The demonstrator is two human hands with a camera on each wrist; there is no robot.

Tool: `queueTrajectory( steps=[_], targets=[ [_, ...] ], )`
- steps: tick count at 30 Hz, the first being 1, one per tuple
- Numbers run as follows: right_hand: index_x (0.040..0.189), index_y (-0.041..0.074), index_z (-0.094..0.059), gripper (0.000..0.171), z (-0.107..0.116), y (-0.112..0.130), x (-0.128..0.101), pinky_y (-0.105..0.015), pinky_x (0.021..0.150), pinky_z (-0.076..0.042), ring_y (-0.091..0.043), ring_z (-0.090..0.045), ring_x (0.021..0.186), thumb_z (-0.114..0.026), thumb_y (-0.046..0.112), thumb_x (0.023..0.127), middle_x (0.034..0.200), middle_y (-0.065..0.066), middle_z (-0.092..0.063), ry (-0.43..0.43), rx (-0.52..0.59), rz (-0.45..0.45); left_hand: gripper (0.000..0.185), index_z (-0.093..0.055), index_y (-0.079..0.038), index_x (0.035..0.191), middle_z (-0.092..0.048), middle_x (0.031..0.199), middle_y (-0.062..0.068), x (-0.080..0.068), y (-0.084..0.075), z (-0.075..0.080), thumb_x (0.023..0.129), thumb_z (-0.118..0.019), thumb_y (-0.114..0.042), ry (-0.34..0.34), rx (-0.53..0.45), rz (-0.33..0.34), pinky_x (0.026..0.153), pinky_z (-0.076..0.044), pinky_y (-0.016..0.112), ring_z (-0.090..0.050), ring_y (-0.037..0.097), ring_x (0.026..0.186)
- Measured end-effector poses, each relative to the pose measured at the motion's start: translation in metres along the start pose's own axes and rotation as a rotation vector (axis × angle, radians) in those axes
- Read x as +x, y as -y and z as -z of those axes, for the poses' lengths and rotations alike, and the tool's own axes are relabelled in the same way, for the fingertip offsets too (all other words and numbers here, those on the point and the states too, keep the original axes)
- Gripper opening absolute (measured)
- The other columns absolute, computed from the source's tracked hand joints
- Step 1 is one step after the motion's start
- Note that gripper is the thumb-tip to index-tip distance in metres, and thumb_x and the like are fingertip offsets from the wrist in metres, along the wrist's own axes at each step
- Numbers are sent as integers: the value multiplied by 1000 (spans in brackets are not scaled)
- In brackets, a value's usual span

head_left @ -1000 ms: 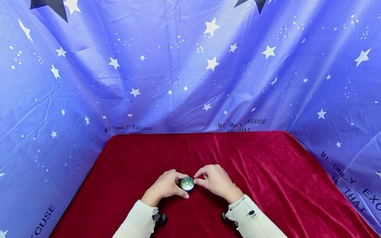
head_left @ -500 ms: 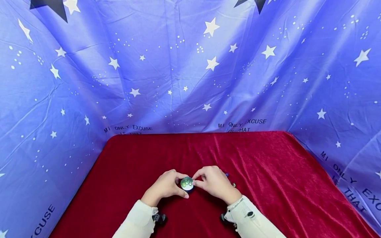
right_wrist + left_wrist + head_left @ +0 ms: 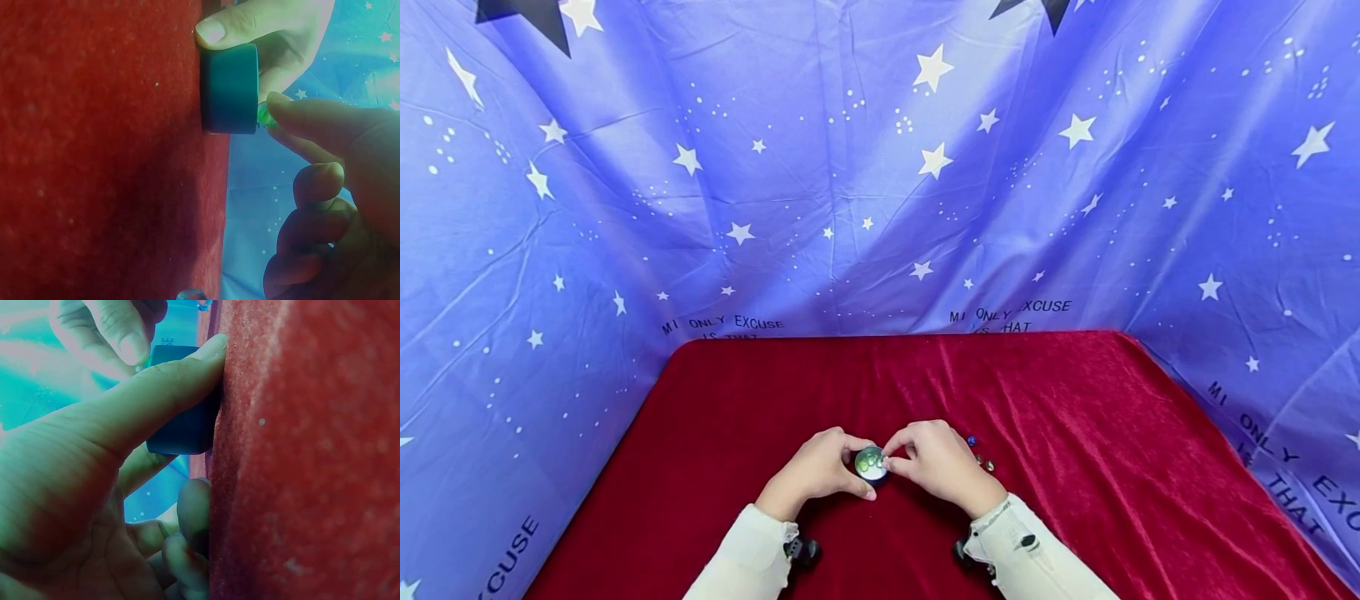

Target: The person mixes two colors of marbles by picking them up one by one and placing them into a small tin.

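Note:
A small, shallow round tin [image 3: 872, 476] with a dark side wall stands on red cloth, several clear-green marbles visible inside it in the head view. Thumb and fingers of my left hand [image 3: 820, 468] grip the tin from the left; its dark wall [image 3: 178, 434] shows beneath the thumb in the left wrist view. Over the tin's right rim, my right hand [image 3: 942, 460] pinches a green marble [image 3: 264, 115] between thumb and index finger. In the right wrist view that marble is right at the tin's open top, partly covered by the fingertips, with the other fingers curled below.
Right of my right hand lie a blue marble [image 3: 972, 441] and two more small marbles [image 3: 990, 466] on the red velvet cloth [image 3: 1075, 433]. A blue star-printed curtain [image 3: 850, 167] hangs behind and along both sides of the table.
My right hand has shifted slightly left and down, its fingertips moving over the tin's rim. Marbles behind that hand have come into view. The left hand and the tin have stayed put.

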State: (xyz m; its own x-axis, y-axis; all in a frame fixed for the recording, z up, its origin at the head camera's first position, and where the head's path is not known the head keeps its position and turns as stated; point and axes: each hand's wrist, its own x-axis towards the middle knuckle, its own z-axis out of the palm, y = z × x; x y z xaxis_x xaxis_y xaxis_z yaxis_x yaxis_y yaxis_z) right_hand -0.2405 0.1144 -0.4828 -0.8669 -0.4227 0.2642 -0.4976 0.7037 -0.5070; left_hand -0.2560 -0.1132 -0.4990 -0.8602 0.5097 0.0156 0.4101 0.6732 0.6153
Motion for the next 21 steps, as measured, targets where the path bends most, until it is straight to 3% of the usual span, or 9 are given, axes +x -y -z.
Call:
queueTrajectory(
  steps=[12,21],
  targets=[
    [90,29,-83,9,-1,1,-1,-20,48,-33,2,-38,53,-87,30,82,59,14,-48,14,2,-13,53,-80,-32,113,-67,76,-14,1,0,0,63,-100,-35,10,-25,-6,68,-44,25,-53,6,74],
    [89,29,-83,9,-2,1,-1,-21,49,-35,2,-41,54,-88,30,82,59,14,-49,12,22,-16,53,-80,-34,111,-66,77,-14,0,1,0,62,-101,-36,2,-24,4,71,-43,25,-53,8,79]
  ],
)
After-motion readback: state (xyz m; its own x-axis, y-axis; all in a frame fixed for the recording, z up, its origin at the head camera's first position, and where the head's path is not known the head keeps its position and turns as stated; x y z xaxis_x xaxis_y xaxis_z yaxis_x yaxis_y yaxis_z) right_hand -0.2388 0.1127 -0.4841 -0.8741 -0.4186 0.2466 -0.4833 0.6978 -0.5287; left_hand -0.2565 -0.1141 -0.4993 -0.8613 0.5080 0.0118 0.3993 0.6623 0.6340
